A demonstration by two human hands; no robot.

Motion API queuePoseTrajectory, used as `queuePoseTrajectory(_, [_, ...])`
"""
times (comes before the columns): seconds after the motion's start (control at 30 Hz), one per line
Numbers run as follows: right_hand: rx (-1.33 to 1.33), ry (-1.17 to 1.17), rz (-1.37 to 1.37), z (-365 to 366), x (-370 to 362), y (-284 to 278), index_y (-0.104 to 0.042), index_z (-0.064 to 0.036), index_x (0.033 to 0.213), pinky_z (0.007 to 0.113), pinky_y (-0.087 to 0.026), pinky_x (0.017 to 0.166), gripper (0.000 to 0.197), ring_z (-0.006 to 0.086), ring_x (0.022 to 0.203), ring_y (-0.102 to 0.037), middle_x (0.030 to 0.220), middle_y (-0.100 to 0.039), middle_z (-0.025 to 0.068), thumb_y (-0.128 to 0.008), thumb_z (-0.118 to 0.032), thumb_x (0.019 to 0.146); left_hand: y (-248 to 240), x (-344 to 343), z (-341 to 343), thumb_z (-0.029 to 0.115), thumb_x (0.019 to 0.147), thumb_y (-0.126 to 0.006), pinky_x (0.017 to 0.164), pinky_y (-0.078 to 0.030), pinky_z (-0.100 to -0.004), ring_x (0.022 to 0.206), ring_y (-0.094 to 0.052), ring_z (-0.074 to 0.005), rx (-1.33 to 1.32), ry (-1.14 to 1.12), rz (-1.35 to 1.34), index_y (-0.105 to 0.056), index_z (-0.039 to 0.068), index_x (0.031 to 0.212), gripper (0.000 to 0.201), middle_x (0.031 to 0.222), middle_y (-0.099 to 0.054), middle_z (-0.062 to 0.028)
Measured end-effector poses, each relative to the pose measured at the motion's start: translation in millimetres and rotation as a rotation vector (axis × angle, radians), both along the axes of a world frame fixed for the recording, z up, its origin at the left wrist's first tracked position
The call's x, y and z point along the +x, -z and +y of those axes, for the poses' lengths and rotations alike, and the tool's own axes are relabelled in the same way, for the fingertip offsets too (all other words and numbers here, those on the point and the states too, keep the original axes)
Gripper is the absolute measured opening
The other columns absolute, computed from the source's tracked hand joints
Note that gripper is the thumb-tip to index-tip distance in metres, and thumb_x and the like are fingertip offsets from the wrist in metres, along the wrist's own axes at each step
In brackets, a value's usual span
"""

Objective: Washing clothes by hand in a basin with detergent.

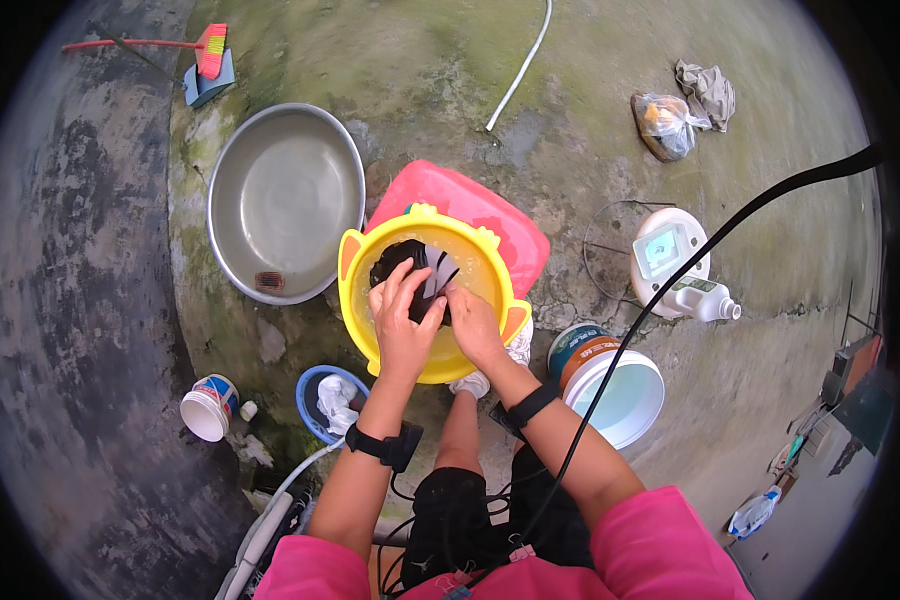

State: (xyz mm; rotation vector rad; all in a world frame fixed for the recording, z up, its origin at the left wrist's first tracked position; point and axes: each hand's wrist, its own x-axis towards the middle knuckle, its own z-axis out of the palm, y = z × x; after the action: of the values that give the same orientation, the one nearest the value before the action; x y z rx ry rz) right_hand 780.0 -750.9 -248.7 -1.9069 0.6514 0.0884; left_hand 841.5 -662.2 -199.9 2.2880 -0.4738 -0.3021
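A yellow basin [440, 372] with ear-shaped handles rests on a pink-red stool [505, 220] in front of me. Inside it, a wet black cloth [398, 262] with a grey, dark-striped part lies bunched in shallow water. My left hand [406, 318] has its bent fingers over the cloth, gripping the middle of it. On the cloth's right side, my right hand [473, 325] pinches the grey part between thumb and fingers. The parts of the cloth under my fingers are hidden.
Left of the basin stands a wide metal tub [290, 190] with a brush [269, 281] inside. A blue basin [307, 410] and a white bucket [206, 412] stand nearer. On the right are a water-filled bucket [625, 405], a white bottle [708, 301] and a hanging black cable [730, 228].
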Motion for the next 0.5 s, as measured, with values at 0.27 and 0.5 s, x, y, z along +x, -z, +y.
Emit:
queuePoseTrajectory(0.27, [0.104, 0.302, 0.226, -19.6, 21.1, 3.4, -0.030, 0.0028, 0.125, 0.038, -0.042, 0.082, 0.074, 0.0380, 0.099, -0.053, 0.102, -0.054, 0.0297, -0.057, -0.046, 0.077, 19.7, -12.2, 20.0, 0.015, 0.066, -0.068, 0.089, -0.035, -0.0398, 0.108, -0.041, -0.0344, 0.327, 0.049, -0.039, -0.051, 0.007, 0.114, 0.051, 0.119, -0.044, -0.0149])
queuePoseTrajectory(0.5, [-0.140, -0.112, 0.608, -14.1, 50.0, 1.3, -0.026, -0.0013, 0.127, 0.040, -0.047, 0.074, 0.078, 0.0311, 0.087, -0.059, 0.091, -0.059, 0.0220, -0.065, -0.037, 0.070, 71.4, -12.6, 25.6, 0.030, 0.067, -0.067, 0.092, -0.029, -0.0520, 0.122, -0.026, -0.0398, 0.606, 0.212, -0.117, -0.046, 0.023, 0.122, 0.060, 0.137, -0.022, -0.0190])
